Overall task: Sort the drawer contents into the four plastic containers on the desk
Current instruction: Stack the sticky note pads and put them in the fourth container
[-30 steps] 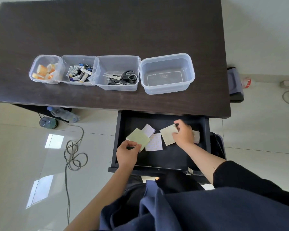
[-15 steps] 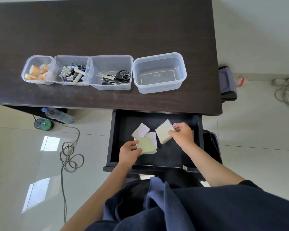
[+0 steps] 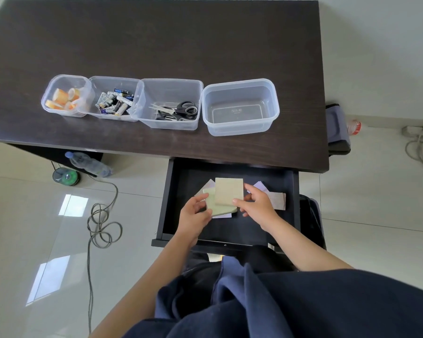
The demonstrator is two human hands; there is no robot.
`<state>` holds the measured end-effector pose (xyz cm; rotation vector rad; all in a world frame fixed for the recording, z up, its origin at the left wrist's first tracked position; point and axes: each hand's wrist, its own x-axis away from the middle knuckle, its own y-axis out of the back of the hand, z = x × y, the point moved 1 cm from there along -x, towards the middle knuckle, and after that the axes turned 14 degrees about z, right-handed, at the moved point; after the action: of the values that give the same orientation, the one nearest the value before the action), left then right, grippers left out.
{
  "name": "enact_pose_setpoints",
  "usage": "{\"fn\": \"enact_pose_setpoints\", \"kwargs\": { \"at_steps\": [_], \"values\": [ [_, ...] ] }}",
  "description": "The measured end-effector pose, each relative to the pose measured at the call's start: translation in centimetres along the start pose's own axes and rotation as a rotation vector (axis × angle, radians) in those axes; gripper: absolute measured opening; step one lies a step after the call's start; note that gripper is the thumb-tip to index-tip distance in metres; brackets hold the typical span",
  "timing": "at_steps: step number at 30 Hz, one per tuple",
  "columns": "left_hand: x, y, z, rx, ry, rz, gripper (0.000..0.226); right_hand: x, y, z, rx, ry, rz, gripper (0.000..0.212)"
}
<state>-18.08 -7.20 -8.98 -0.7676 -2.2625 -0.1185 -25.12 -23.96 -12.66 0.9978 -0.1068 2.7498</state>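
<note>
Lilac paper (image 3: 224, 215) mostly under pads.

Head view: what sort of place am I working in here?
Most likely a home or small office workspace: a dark wooden desk with an open drawer on a tiled floor, a loose cable and a water bottle lying underneath.

An office corner, by the look of it: the hands (image 3: 230, 213) work over an open drawer (image 3: 230, 230) of paper note pads (image 3: 228, 195), slung under a dark wood-grain desk (image 3: 156, 45). Just beyond the hands, clear plastic tubs (image 3: 241, 129) line the desk edge with tape rolls (image 3: 61, 97), batteries (image 3: 114, 102) and scissors (image 3: 181, 109), all plain stationery. Off to the left of the hands, a loose cable (image 3: 103, 223) coils over pale glossy floor tiles (image 3: 34, 240) beside a water bottle (image 3: 88, 163).
</note>
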Motion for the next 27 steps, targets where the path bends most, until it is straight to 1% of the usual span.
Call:
{"fn": "enact_pose_setpoints", "kwargs": {
  "at_steps": [2,6,11,16,21,27],
  "values": [
    [0.1,0.2,-0.1,0.025,-0.001,0.018,0.041,0.1,-0.1,0.2,0.026,-0.001,0.049,0.061],
    [0.4,0.6,-0.2,0.039,0.004,0.053,0.04,0.0,-0.6,0.4,0.111,0.027,0.113,0.05],
    [0.4,1.2,-0.4,0.064,-0.006,0.073,0.04,0.4,-1.9,0.2,-0.011,0.033,0.138,0.038],
    [0.4,1.8,-0.6,0.018,-0.014,0.1,0.04,0.6,-2.8,0.1,-0.132,0.0,0.206,0.044],
    [0.7,2.6,-0.6,-0.073,-0.014,0.111,0.038,0.3,-3.5,-0.2,-0.188,0.013,0.184,0.05],
    [1.0,3.2,-0.8,-0.232,-0.006,0.057,0.034,-0.2,-4.3,-0.2,-0.091,0.011,0.181,0.06]
  ]
}}
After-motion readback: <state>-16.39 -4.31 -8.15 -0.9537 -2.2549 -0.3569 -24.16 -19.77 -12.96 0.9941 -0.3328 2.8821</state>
